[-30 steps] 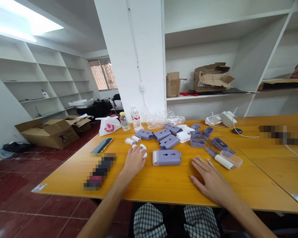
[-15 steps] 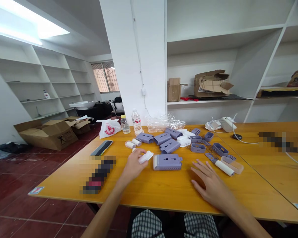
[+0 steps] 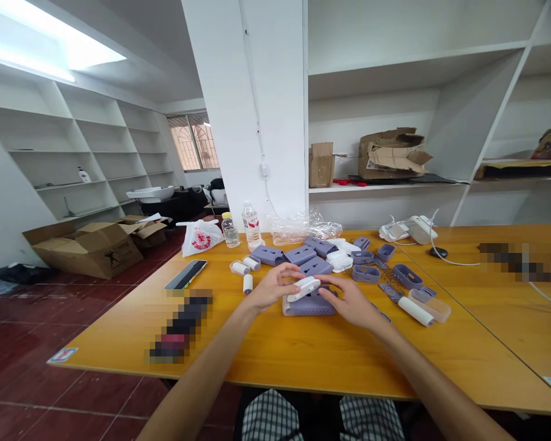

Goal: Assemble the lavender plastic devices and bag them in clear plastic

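Observation:
A small white brush-like piece point(image 3: 304, 288), oval with rows of short bristles or ribs, is held up in the middle of the table. My left hand point(image 3: 275, 288) pinches its left end between thumb and fingers. At its right end, the bent fingers of my right hand point(image 3: 349, 300) grip it too. Just beneath lies a purple perforated case point(image 3: 310, 305) with a pale left end, partly covered by both hands. Behind it are more purple cases point(image 3: 269, 255) and a group of white pieces point(image 3: 340, 261). A white roller point(image 3: 248, 283) stands left of my left hand.
Purple oval frames point(image 3: 366, 274), a long white roll point(image 3: 416, 311) and a clear cover point(image 3: 439, 308) lie on the right. Two bottles point(image 3: 252, 226), a plastic bag point(image 3: 202, 237) and crumpled clear wrap point(image 3: 303, 229) line the back. A phone point(image 3: 187, 274) rests on the left.
My left hand has moved right with the white piece, over the purple case. My right hand has come in from the right and closed on the piece's other end.

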Demonstrator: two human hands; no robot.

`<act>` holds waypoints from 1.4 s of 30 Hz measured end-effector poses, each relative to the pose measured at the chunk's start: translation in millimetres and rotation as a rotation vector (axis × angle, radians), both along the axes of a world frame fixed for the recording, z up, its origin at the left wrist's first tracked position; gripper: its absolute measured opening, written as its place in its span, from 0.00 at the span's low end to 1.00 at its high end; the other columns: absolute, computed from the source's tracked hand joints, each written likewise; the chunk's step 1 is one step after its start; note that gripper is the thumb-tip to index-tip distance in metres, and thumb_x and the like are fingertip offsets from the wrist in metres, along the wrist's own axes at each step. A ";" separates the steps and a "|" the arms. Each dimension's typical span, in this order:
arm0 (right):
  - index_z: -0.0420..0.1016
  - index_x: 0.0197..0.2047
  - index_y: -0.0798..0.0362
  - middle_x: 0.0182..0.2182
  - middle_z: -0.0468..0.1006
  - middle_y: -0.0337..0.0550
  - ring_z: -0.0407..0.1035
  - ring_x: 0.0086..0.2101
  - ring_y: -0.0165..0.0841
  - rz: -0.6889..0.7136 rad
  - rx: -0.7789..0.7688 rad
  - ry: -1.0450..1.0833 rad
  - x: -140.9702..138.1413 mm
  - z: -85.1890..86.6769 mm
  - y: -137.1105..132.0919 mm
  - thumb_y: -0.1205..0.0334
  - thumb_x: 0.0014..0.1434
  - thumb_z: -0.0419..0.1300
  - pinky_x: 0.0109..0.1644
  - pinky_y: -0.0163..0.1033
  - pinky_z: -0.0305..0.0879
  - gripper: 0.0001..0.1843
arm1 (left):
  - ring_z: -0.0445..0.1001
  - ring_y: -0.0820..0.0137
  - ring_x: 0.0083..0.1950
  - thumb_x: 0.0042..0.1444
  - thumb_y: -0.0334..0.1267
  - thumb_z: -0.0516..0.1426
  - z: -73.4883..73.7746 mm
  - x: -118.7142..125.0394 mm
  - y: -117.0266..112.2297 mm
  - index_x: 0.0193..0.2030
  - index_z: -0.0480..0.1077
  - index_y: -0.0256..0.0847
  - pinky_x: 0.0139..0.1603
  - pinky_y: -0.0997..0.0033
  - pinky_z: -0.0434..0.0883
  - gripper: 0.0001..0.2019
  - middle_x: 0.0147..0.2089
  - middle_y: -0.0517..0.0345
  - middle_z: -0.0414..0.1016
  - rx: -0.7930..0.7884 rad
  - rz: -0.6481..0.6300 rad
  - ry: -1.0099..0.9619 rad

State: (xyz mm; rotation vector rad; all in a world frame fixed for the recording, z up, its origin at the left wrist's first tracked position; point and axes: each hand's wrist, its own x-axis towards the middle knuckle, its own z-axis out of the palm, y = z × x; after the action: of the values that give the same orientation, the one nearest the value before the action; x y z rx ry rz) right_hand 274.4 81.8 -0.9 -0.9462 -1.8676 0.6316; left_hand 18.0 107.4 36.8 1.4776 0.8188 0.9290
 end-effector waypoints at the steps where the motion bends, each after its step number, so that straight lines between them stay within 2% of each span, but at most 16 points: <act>1: 0.84 0.59 0.50 0.54 0.88 0.52 0.84 0.53 0.48 0.031 -0.045 0.049 0.6 -2.9 6.1 0.50 0.69 0.62 0.62 0.58 0.78 0.21 | 0.84 0.61 0.52 0.44 0.46 0.78 -0.2 3.2 3.1 0.56 0.71 0.41 0.54 0.60 0.77 0.35 0.59 0.43 0.83 0.001 -0.009 0.007; 5: 0.84 0.54 0.51 0.50 0.90 0.52 0.85 0.50 0.46 0.025 -0.126 0.199 5.8 -13.6 17.3 0.50 0.65 0.65 0.61 0.55 0.78 0.19 | 0.84 0.61 0.50 0.46 0.47 0.78 -1.0 13.8 11.5 0.58 0.71 0.40 0.51 0.62 0.77 0.36 0.59 0.41 0.83 0.020 -0.021 0.021; 10: 0.84 0.50 0.51 0.44 0.90 0.50 0.84 0.44 0.44 0.014 -0.150 0.259 10.9 -15.7 14.5 0.49 0.62 0.67 0.55 0.51 0.79 0.19 | 0.85 0.60 0.51 0.50 0.55 0.75 -9.8 20.7 15.7 0.58 0.70 0.41 0.53 0.61 0.77 0.35 0.57 0.42 0.84 0.071 0.012 0.009; 15: 0.83 0.56 0.51 0.40 0.89 0.46 0.83 0.44 0.43 -0.019 -0.119 0.257 10.1 -12.6 10.7 0.48 0.61 0.70 0.57 0.52 0.77 0.23 | 0.85 0.58 0.51 0.55 0.61 0.71 -15.9 22.7 15.8 0.58 0.71 0.40 0.51 0.61 0.79 0.34 0.55 0.42 0.85 0.118 0.054 0.030; 17: 0.83 0.54 0.51 0.41 0.89 0.46 0.83 0.44 0.43 -0.036 -0.113 0.239 10.3 -12.0 9.8 0.48 0.62 0.69 0.57 0.51 0.77 0.22 | 0.85 0.57 0.53 0.57 0.61 0.70 -15.7 23.9 14.2 0.58 0.71 0.40 0.53 0.60 0.78 0.32 0.56 0.41 0.84 0.164 0.055 0.058; 21: 0.83 0.45 0.50 0.42 0.89 0.48 0.82 0.44 0.44 -0.086 -0.061 0.163 16.7 -11.3 8.3 0.48 0.63 0.68 0.55 0.51 0.77 0.15 | 0.83 0.58 0.55 0.59 0.56 0.69 -15.1 26.9 10.5 0.53 0.74 0.39 0.58 0.58 0.78 0.25 0.54 0.43 0.84 0.291 0.037 0.143; 24: 0.83 0.44 0.49 0.42 0.89 0.47 0.82 0.45 0.45 -0.114 0.002 0.100 23.1 -9.7 6.4 0.49 0.65 0.66 0.56 0.51 0.75 0.13 | 0.83 0.60 0.53 0.62 0.51 0.67 -15.7 25.7 9.4 0.50 0.75 0.39 0.59 0.56 0.78 0.19 0.52 0.46 0.84 0.382 0.025 0.210; 27: 0.83 0.43 0.48 0.41 0.89 0.46 0.82 0.45 0.45 -0.136 0.032 0.067 26.2 -8.0 4.3 0.50 0.66 0.65 0.55 0.50 0.75 0.12 | 0.82 0.59 0.55 0.63 0.49 0.66 -16.3 20.0 9.9 0.51 0.76 0.39 0.61 0.55 0.76 0.17 0.54 0.47 0.84 0.474 0.030 0.321; 30: 0.82 0.41 0.48 0.41 0.89 0.47 0.82 0.44 0.46 -0.155 0.050 0.025 28.4 -7.9 3.8 0.51 0.66 0.64 0.54 0.51 0.75 0.11 | 0.81 0.58 0.56 0.64 0.50 0.65 -17.9 12.9 11.8 0.54 0.77 0.40 0.59 0.57 0.76 0.19 0.56 0.46 0.83 0.479 0.005 0.411; 34: 0.83 0.41 0.48 0.42 0.89 0.47 0.82 0.45 0.45 -0.148 0.041 -0.008 35.4 -9.7 5.6 0.55 0.64 0.64 0.56 0.52 0.74 0.08 | 0.82 0.57 0.56 0.64 0.50 0.66 -22.6 7.6 15.1 0.57 0.76 0.39 0.55 0.59 0.76 0.21 0.56 0.45 0.83 0.454 -0.053 0.388; 39: 0.83 0.38 0.48 0.42 0.89 0.46 0.82 0.45 0.45 -0.117 0.004 -0.026 43.1 -11.1 7.6 0.60 0.58 0.65 0.57 0.54 0.75 0.06 | 0.82 0.58 0.55 0.63 0.50 0.67 -26.5 7.2 17.0 0.58 0.76 0.41 0.55 0.58 0.77 0.21 0.57 0.46 0.83 0.488 -0.050 0.411; 42: 0.83 0.38 0.48 0.42 0.88 0.45 0.82 0.46 0.44 -0.107 -0.008 -0.023 43.6 -11.6 8.2 0.65 0.56 0.62 0.56 0.53 0.76 0.09 | 0.81 0.56 0.58 0.62 0.48 0.69 -26.7 8.2 16.6 0.58 0.76 0.41 0.58 0.56 0.76 0.21 0.58 0.46 0.83 0.506 -0.055 0.402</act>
State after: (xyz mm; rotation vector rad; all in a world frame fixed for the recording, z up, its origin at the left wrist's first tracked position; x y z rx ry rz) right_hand 318.0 90.0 -12.6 -1.0551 -1.8219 0.5664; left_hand 26.2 124.1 10.1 2.1644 0.8596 0.8449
